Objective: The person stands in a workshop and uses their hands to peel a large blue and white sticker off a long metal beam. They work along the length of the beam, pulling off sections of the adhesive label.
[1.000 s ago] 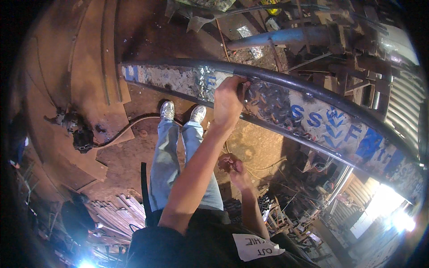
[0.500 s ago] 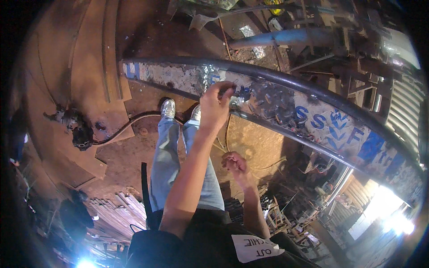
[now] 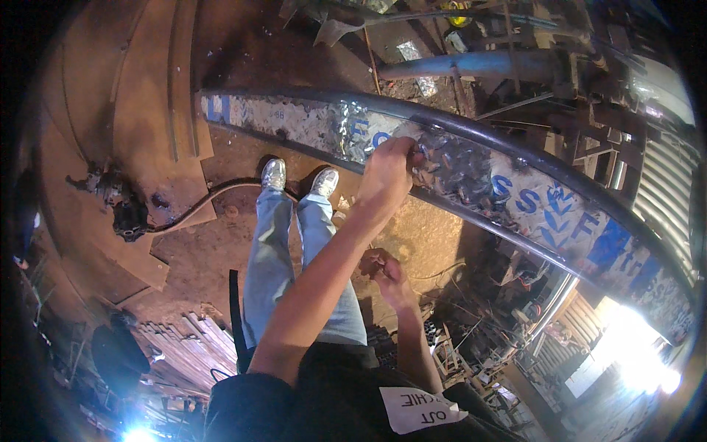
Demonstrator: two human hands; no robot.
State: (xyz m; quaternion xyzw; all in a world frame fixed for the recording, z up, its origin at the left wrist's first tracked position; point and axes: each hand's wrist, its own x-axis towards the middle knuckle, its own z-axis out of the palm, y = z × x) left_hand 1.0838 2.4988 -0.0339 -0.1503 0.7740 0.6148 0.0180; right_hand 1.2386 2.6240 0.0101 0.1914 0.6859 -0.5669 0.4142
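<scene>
A long metal channel [image 3: 294, 118] with dark raised rails and a white sheet printed in blue runs across in front of me. Small loose metal pieces [image 3: 460, 166], too small to name exactly, lie scattered in its middle. My left hand [image 3: 387, 173] reaches over the near rail, its fingers bent down at the left edge of these pieces. Its fingertips are partly hidden, so what they grip does not show. Closer to my body, my right hand [image 3: 394, 280] hovers below the channel with curled fingers; whatever lies in them is too small to make out.
Brown sheets [image 3: 140, 81] lie on the floor at left, with a dark machine [image 3: 129, 221] and its hose [image 3: 195, 214]. Several metal bars [image 3: 191, 342] are stacked at lower left. A blue pipe [image 3: 464, 65] and scrap frames stand beyond the channel; corrugated sheet [image 3: 666, 158] is at right.
My left hand has moved right along the channel, to the scattered metal pieces. My right hand has shifted slightly, its fingers still curled. The view has moved a little.
</scene>
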